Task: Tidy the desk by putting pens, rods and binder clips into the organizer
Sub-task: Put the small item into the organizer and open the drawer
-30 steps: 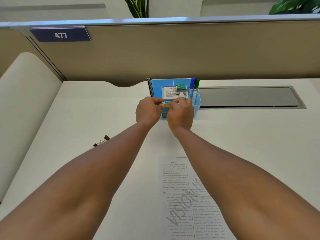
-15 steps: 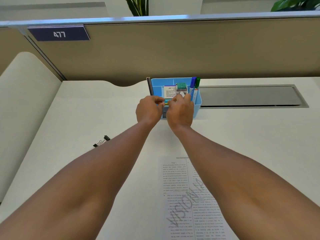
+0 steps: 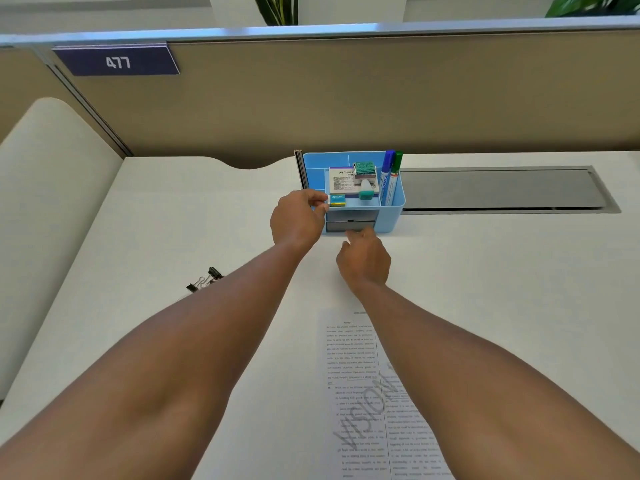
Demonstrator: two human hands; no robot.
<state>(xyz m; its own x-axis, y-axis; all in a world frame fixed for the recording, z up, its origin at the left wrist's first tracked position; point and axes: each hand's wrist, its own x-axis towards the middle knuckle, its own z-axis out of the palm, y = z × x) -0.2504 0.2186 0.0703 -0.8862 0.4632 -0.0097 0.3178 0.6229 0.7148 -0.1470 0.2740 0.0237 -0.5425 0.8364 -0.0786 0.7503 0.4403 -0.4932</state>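
The blue organizer stands at the back of the white desk. In it are a blue marker, a green marker, a white box, a green stamp and a small eraser pack. Dark rods stand against its left wall. My left hand holds the organizer's front left corner, fingers curled over the rim. My right hand hovers just in front of the grey drawer, fingers loose and holding nothing. Black binder clips lie on the desk, partly behind my left forearm.
A printed sheet of paper lies between my forearms. A grey cable hatch is set into the desk right of the organizer. A beige partition wall closes off the back, and a curved white panel rises on the left.
My right hand has drawn back from the organizer's top tray toward me and now sits lower, in front of the drawer. My left hand has stayed on the front left corner.
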